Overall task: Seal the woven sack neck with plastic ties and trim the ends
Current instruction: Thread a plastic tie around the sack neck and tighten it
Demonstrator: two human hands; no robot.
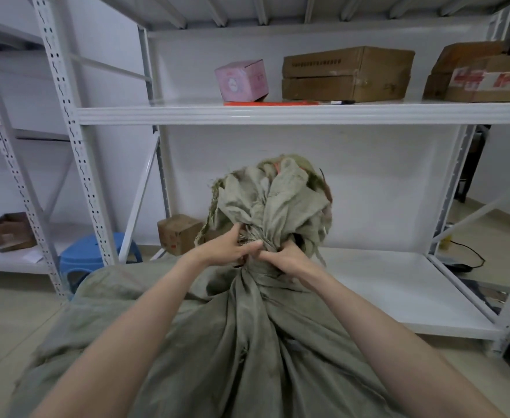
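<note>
- A large grey-green woven sack [247, 342] fills the lower middle of the view. Its bulky body spreads toward the camera in front of a white metal shelving rack [278, 114].
- The sack neck [264, 244] is bunched into a narrow twist. Above it the loose mouth of the fabric fans out in crumpled folds, with frayed strands hanging down.
- The left hand [228, 248] reaches in from the lower left. Its grip is curled round the left side of the sack neck, with the thumb lying across the front of the twist.
- The right hand [285, 256] reaches in from the lower right. Its grip is wrapped round the right side of the same neck, with the fingers tucked behind the fabric.
- The hands cover the twist, so I cannot tell whether a plastic tie is round it.
- On the rack's middle shelf stand a pink box [241, 81], a stack of flat brown cartons [347, 73] and, at the right edge, a taped carton [486, 79].
- A black marker [342, 102] lies at the front edge of that shelf.
- A small cardboard box [176, 233] sits behind the sack to the left, and a blue plastic stool [97, 254] stands further left on the floor.
</note>
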